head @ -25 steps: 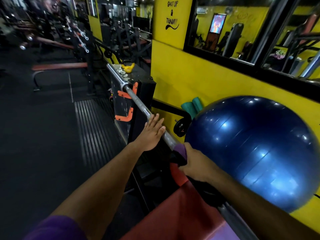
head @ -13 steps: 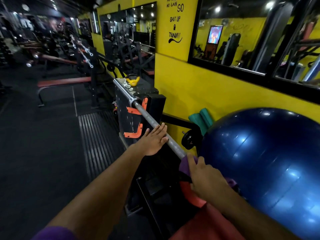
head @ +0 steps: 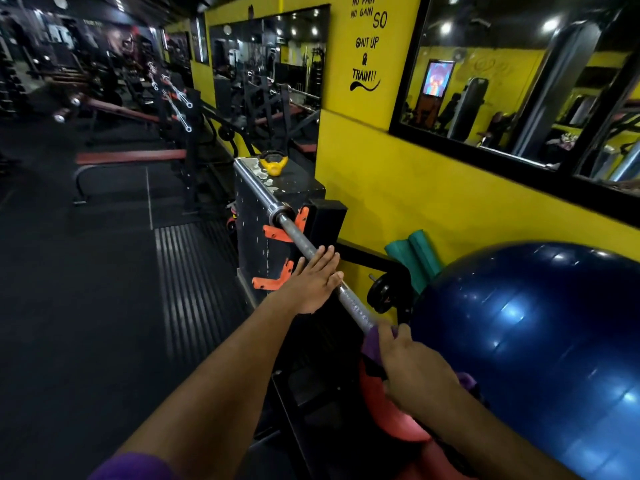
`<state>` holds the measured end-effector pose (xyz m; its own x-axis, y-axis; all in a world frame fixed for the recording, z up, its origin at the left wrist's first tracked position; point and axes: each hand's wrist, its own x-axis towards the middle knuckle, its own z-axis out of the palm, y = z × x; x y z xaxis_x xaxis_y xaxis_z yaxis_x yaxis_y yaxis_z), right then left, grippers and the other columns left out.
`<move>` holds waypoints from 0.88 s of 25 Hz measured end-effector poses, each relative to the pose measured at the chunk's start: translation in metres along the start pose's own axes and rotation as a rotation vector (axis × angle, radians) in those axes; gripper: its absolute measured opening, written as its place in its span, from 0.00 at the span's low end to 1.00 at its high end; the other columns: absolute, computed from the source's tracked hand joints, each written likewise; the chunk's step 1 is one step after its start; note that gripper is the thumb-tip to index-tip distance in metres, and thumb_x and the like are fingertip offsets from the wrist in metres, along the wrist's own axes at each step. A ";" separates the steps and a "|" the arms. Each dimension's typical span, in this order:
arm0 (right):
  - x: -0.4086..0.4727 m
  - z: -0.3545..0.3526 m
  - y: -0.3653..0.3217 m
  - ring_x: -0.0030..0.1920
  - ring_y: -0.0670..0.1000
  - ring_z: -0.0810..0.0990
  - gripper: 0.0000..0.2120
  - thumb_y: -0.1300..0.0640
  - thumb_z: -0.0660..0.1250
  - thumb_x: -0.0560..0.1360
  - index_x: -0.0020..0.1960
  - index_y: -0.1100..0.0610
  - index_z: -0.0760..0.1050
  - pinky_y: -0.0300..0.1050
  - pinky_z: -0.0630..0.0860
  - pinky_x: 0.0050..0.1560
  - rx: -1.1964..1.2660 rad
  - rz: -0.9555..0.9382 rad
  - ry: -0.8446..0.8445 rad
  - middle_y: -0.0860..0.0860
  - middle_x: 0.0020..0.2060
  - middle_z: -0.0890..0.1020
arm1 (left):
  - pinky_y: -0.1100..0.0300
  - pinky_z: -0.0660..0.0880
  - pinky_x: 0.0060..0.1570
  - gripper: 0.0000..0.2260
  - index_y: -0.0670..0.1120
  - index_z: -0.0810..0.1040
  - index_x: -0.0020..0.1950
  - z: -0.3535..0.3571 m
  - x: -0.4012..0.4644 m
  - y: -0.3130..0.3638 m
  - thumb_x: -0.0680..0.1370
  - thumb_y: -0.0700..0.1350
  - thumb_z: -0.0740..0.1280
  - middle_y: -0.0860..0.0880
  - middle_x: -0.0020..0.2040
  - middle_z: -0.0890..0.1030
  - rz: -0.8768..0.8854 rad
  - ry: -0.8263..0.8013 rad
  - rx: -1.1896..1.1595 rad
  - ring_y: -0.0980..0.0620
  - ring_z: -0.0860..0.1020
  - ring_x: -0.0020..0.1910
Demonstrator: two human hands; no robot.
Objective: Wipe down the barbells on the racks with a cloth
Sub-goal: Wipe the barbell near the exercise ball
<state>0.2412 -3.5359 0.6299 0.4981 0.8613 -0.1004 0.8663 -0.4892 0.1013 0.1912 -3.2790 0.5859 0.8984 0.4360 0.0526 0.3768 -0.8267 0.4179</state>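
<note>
Head: cloth (head: pixel 372 342) under right grip (head: pixel 414 368)

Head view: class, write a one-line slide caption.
Right hand grips a purple cloth around the barbell; left hand rests flat on it.

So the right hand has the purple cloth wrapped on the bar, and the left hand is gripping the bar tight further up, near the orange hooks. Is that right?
Not quite. In the head view the left hand is not gripping: its fingers lie straight and flat against the barbell. The rest holds: the right hand grips the purple cloth on the bar, with the left hand further up towards the orange hooks.
</note>
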 end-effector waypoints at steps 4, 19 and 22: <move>0.066 -0.008 -0.026 0.55 0.59 0.81 0.43 0.54 0.72 0.74 0.79 0.57 0.50 0.50 0.75 0.45 -0.033 -0.009 0.073 0.61 0.64 0.70 | 0.50 0.34 0.77 0.26 0.51 0.46 0.83 0.006 0.008 -0.008 0.87 0.56 0.45 0.56 0.83 0.40 0.039 0.042 -0.082 0.59 0.33 0.78; -0.031 0.003 0.026 0.47 0.53 0.78 0.49 0.47 0.69 0.75 0.80 0.50 0.36 0.45 0.71 0.40 0.136 -0.042 -0.037 0.56 0.66 0.69 | 0.50 0.33 0.76 0.24 0.50 0.56 0.82 0.007 0.007 -0.012 0.87 0.56 0.45 0.55 0.83 0.45 0.023 0.103 -0.142 0.60 0.35 0.79; -0.056 0.000 0.038 0.44 0.51 0.75 0.47 0.49 0.69 0.74 0.80 0.47 0.39 0.44 0.69 0.40 0.204 -0.001 -0.111 0.51 0.61 0.71 | 0.49 0.33 0.77 0.24 0.48 0.55 0.83 0.010 0.008 -0.007 0.87 0.55 0.45 0.53 0.83 0.44 0.014 0.095 -0.105 0.58 0.35 0.79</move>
<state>0.2460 -3.6031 0.6394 0.4889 0.8468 -0.2097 0.8508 -0.5159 -0.0996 0.1985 -3.2731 0.5742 0.8760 0.4608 0.1425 0.3344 -0.7930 0.5092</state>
